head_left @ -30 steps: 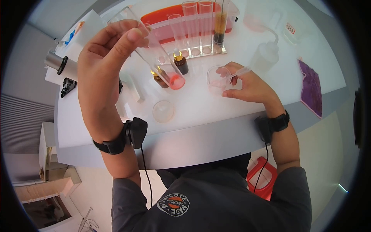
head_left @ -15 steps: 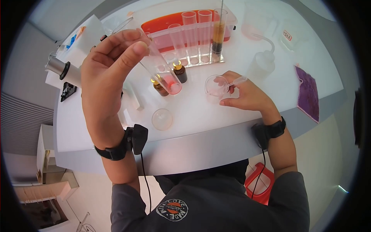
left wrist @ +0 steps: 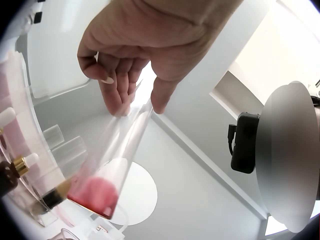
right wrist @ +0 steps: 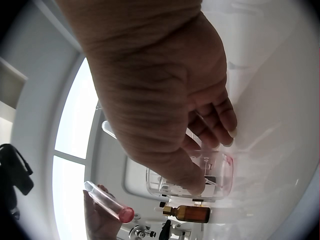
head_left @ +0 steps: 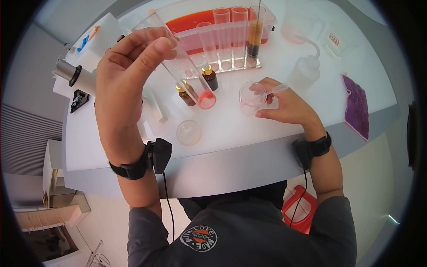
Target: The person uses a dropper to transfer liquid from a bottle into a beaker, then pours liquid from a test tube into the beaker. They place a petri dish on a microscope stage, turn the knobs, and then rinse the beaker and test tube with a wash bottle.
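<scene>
- The left hand (head_left: 122,73) holds a clear test tube (head_left: 184,69) by its upper part, the fingers clamped on it against the thumb. The tube is tilted, lifted above the tabletop (head_left: 227,129), with pink-red content (left wrist: 97,192) gathered at its closed end.
- The right hand (head_left: 289,106) has its fingers and thumb curled round a small beaker (head_left: 250,101), which stands on the tabletop with a little pink at its bottom. A pale dropper (head_left: 279,89) leans out over the rim.
- I judge that the step in hand is a mixing or checking of the liquid in the tube — perhaps after some was added from the beaker.
- The next move, in my opinion, calls for a steady left hand: the mouth must remain higher than the liquid, and the closed end must pass freely by the two brown bottles (head_left: 210,79), which appear just behind it.
- If more liquid is wanted, the right fingers would need to leave the beaker and take the dropper. If not, the rack (head_left: 249,64) lies beyond the bottles — a natural place for the tube.
</scene>
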### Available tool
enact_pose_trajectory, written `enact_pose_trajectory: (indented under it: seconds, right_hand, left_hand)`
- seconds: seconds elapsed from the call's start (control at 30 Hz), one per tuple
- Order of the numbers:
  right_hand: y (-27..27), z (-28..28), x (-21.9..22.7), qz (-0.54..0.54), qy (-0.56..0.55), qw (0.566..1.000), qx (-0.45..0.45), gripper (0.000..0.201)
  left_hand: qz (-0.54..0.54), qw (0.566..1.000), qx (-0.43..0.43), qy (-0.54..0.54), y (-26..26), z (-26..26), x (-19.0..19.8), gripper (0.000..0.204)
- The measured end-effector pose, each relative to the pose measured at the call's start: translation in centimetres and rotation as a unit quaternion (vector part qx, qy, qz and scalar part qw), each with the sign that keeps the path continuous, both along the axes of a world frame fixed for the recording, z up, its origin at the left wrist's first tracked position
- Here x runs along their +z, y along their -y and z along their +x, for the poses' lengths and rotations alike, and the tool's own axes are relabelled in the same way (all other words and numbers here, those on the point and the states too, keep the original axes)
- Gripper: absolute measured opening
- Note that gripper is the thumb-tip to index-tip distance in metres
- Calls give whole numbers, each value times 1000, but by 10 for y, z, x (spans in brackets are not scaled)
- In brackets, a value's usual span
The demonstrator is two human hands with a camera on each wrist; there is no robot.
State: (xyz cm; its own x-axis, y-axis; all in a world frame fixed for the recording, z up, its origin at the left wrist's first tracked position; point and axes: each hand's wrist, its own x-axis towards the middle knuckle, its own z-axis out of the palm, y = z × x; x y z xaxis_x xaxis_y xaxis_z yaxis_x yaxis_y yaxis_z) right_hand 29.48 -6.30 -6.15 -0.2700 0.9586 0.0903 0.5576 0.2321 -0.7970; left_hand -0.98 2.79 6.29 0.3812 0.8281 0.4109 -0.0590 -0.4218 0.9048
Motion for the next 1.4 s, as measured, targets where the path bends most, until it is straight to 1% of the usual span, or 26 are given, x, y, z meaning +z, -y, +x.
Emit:
enact_pose_trajectory:
  seconds: [0.13,0.23,0.33,0.43,0.53,0.63,0.73,0.83,1.03,1.13,1.23,1.4]
  right_hand:
    - [0,0,-2,2,5,1000,-5,57]
    - [-1,1,-4,13,-1,1000,-2,56]
    - [-2,1,-7,23,-14,1000,-1,55]
    - [-1,1,-5,18,-13,1000,-2,56]
    - [-1,1,-5,22,-7,1000,-1,56]
    - [-1,1,-4,20,-5,1000,-2,57]
    - [-1,0,-4,18,-9,1000,-6,57]
    - [-1,0,-4,14,-8,1000,-6,57]
    - [-1,0,-4,9,-1,1000,-5,57]
    - [-1,1,-4,10,-5,1000,-4,57]
    - [-1,1,-5,11,-4,1000,-3,56]
    - [-1,1,-5,14,-3,1000,-1,56]
  left_hand:
    - [4,1000,16,11,2,5,-3,31]
    - [24,998,28,-43,6,7,-4,35]
    - [41,996,38,-67,7,7,-4,38]
    - [13,998,16,-53,7,6,-4,36]
    - [22,997,33,-65,5,7,-6,35]
    - [-5,998,-15,-56,-3,1,-5,35]
    - [46,995,50,-80,7,11,-6,36]
    - [-19,1000,5,-23,5,5,-1,33]
    - [-6,1000,15,-10,4,7,-4,34]
    - [-18,1000,0,-15,2,5,-3,35]
    - [28,998,20,-44,2,6,-8,31]
    - [12,999,-19,-38,1,3,-6,31]
